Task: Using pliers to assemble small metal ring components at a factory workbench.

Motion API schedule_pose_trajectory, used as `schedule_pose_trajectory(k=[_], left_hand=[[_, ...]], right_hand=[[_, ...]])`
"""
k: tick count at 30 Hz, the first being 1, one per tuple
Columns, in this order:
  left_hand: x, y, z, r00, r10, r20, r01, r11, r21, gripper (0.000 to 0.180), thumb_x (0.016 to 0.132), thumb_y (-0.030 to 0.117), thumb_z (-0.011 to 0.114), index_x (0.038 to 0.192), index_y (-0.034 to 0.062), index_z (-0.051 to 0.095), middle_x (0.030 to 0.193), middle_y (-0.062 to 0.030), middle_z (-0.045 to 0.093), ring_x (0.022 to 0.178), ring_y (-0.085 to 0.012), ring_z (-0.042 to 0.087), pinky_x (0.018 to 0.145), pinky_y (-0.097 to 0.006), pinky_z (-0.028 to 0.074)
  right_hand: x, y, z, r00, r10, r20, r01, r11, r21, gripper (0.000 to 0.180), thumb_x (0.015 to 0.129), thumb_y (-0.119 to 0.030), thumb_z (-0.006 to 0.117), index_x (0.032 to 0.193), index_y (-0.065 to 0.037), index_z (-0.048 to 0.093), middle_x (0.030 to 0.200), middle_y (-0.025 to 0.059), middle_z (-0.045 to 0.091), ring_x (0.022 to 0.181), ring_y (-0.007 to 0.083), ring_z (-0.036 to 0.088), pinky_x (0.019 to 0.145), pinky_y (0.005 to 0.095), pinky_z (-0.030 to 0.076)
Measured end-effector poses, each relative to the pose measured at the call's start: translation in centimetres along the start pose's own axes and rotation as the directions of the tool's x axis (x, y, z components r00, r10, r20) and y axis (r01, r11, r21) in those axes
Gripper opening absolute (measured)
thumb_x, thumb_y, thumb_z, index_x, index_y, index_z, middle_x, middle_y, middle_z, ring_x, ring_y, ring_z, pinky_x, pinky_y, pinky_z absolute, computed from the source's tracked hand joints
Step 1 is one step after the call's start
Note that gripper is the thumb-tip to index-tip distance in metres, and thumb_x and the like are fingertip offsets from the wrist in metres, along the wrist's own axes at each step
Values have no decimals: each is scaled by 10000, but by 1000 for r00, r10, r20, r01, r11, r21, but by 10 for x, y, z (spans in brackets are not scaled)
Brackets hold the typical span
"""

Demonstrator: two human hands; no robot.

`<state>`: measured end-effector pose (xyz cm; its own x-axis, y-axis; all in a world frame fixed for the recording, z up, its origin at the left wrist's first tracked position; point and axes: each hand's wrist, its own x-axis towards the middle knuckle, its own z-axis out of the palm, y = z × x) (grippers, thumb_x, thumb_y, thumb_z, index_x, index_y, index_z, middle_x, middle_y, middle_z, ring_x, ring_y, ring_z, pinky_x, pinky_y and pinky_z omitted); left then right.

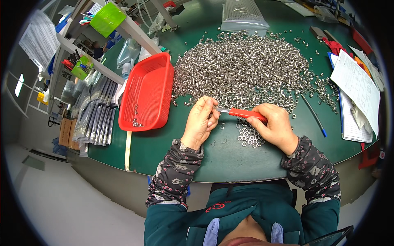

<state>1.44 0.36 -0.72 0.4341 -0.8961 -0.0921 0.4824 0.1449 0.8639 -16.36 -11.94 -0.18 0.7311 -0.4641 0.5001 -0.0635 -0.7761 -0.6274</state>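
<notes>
A red-handled utility knife [242,113] is gripped in my right hand [277,125], its grey blade directed left. The blade tip meets a small metal sleeve [214,108] pinched between the fingertips of my left hand [199,123]; the fingers mostly hide that piece. Just beyond both hands spreads a large heap of shiny metal sleeves [246,61]. Below the knife, beside my right hand, a small group of metal rings [249,135] lies flat on the green table [213,162]. Thin dark shavings lie near them.
To the left sits a red plastic basket [145,92] with a few metal pieces inside. Bagged dark parts [100,110] are stacked farther left. A blue-tipped pen [316,117] and papers on a clipboard [355,88] lie at right. A clear plastic package [244,16] stands behind the heap.
</notes>
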Motion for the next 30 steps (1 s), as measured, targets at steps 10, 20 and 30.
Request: schedule_pose_trajectory(k=[10, 20, 30], left_hand=[[-1, -1, 1, 1000, -7, -16, 7, 1000, 27, 187, 926, 224, 425, 874, 63, 504, 568, -17, 492, 384, -34, 313, 323, -155, 223], [-1, -3, 1, 998, -29, -49, 30, 999, 22, 192, 923, 222, 433, 856, 61, 512, 544, -6, 451, 385, -31, 309, 325, -152, 228], [-1, -4, 2, 995, -33, -91, 35, 999, 14, 197, 925, 225, 429, 860, 60, 512, 537, 0, 421, 382, -34, 304, 318, -156, 227]], right_hand=[[-1, -2, -1, 998, 54, 42, -52, 997, -54, 225, 742, -266, 631, 734, -44, 599, 614, 90, 541, 594, 265, 557, 521, 369, 428], [-2, -4, -1, 999, 42, 13, -41, 995, -86, 206, 735, -250, 640, 712, -51, 592, 608, 83, 532, 593, 262, 549, 530, 370, 427], [-2, -6, 0, 999, 34, -5, -35, 993, -116, 203, 729, -251, 644, 708, -56, 591, 601, 76, 520, 602, 258, 547, 530, 370, 428]])
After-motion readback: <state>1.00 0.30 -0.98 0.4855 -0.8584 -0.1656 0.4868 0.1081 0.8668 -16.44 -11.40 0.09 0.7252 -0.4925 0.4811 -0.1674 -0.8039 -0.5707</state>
